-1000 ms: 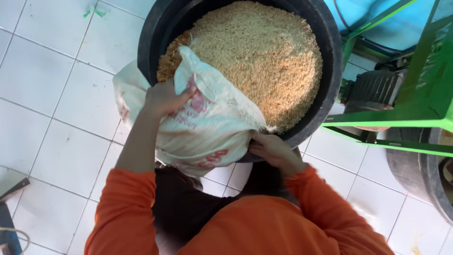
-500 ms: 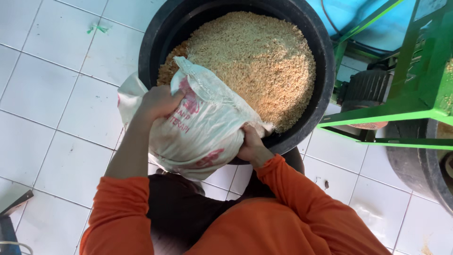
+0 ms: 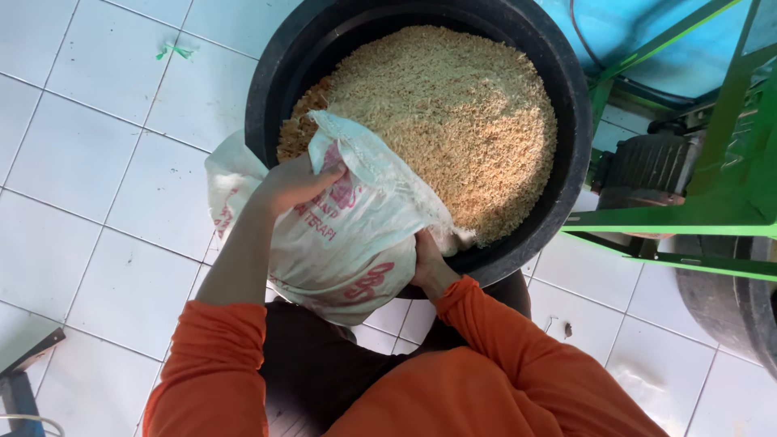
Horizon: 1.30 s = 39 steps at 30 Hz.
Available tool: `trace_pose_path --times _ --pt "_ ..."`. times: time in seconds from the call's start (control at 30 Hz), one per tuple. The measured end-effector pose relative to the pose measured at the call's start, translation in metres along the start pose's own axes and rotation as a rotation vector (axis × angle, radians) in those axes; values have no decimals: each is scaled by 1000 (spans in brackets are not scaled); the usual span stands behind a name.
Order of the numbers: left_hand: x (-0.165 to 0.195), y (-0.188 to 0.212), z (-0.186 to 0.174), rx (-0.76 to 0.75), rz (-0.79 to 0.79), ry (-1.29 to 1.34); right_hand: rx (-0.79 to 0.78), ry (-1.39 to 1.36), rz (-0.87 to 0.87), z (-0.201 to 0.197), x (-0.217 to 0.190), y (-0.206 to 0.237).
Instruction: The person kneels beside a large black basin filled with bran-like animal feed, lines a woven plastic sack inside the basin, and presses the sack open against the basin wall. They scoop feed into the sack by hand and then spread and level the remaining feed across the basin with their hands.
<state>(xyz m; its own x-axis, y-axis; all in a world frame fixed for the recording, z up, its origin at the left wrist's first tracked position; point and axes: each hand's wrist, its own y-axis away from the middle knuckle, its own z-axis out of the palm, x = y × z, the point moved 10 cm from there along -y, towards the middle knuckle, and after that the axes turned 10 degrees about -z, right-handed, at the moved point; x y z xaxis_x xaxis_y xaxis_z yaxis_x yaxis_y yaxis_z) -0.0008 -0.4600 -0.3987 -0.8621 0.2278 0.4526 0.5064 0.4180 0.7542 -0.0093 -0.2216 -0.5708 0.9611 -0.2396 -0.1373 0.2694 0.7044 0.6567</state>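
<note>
Right over the black tub's (image 3: 267, 89) near rim, both hands grip the white sack (image 3: 356, 243): left hand (image 3: 295, 182) clutching its top edge, right hand (image 3: 427, 263) its lower side.

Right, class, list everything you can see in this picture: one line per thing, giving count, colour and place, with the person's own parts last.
Tub: one, black, round, on the floor, top centre.
Grain: one heap, tan, filling the tub.
Sack: one, white woven with red print, leaning over the tub's near rim.
Machine frame: one, green, right edge.
Motor: one, dark, ribbed, inside the frame.
Floor tiles: many, white.
Green scrap: one, on the tiles, top left.
Sleeves: two, orange, bottom.
Left hand: gripping the sack's mouth.
Right hand: holding the sack's right side.
</note>
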Motion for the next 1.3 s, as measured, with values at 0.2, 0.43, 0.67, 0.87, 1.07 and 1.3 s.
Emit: trace_pose_path --times 0.2,0.43,0.67,0.87,1.07,1.3 --pt "0 14 -22 -45 171 349 -170 -8 -43 37 -17 29" --pt "-17 12 -9 -160 136 407 -197 259 -200 35 -34 16" --pt "13 35 -3 -90 299 352 -122 99 -158 16 -18 3" --pt "42 79 -20 -98 644 492 -215 194 -194 42 -31 5" --pt "3 24 4 243 223 -33 -169 303 -268 45 -41 24" --pt "-8 5 32 213 203 -167 -139 288 -302 19 -39 34"
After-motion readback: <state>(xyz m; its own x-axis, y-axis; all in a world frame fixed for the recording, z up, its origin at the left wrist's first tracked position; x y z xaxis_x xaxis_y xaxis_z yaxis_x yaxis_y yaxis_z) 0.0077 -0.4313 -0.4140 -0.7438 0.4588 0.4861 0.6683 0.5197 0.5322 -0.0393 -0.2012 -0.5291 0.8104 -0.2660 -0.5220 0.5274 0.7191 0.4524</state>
